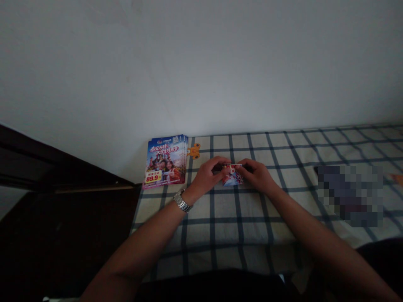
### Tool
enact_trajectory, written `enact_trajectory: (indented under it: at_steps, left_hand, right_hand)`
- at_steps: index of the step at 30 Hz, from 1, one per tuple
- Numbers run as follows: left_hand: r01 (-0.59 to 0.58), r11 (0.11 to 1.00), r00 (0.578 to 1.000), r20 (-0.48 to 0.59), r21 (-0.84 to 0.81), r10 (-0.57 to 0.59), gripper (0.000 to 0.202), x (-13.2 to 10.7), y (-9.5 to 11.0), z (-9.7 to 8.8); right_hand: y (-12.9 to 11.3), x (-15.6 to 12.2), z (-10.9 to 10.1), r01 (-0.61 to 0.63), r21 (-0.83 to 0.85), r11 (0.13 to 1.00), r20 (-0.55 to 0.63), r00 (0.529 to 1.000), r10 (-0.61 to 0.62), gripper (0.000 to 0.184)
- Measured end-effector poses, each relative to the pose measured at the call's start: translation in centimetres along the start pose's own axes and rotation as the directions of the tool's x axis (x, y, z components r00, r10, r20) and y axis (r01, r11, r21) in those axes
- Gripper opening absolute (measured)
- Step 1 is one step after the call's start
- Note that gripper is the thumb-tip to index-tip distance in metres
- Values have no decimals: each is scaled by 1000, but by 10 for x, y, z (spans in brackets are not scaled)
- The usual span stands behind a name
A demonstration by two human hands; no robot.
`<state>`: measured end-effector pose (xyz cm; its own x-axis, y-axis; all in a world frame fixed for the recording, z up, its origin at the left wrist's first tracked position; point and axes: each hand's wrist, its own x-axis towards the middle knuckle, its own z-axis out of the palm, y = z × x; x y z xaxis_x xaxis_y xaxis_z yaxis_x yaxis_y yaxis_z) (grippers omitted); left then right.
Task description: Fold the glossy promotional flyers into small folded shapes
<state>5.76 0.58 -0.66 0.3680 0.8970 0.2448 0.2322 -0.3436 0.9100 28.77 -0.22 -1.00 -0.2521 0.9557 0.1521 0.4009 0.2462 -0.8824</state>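
Both my hands meet over a small folded piece of printed paper (pixel 232 176) that rests on a checked cloth (pixel 239 218). My left hand (pixel 209 175), with a metal watch on its wrist, pinches the paper's left side. My right hand (pixel 256 175) pinches its right side. The paper shows red, white and blue print and looks folded into a small shape.
A stack of colourful flyers (pixel 165 161) lies at the cloth's far left corner, with a small orange folded figure (pixel 194 151) beside it. A blurred-out dark patch (pixel 349 195) sits at the right. A white wall stands behind; dark furniture (pixel 56 209) is at the left.
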Motion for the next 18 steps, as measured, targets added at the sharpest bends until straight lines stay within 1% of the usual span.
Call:
enact_trajectory:
  at_steps: [3,7,13,18]
  left_hand:
    - [-19,1000,1000,-22,-13,18,25,1,-1,-2]
    - [0,999,1000,-30,-53,-1,22,2,-4,-3]
    - [20,994,999,-40,-104,-24,19,2,-6,-2]
    - [11,990,999,-40,-143,-17,17,2,-6,-2]
  right_hand:
    - [0,0,-2,-10,12,1000,-36,999,10,33]
    - [-2,0,-2,-2,-12,1000,-57,998,1,34]
    - [-4,-2,-1,24,-33,999,-39,999,-25,34]
    - [-4,-2,-2,25,-62,998,-47,999,-28,33]
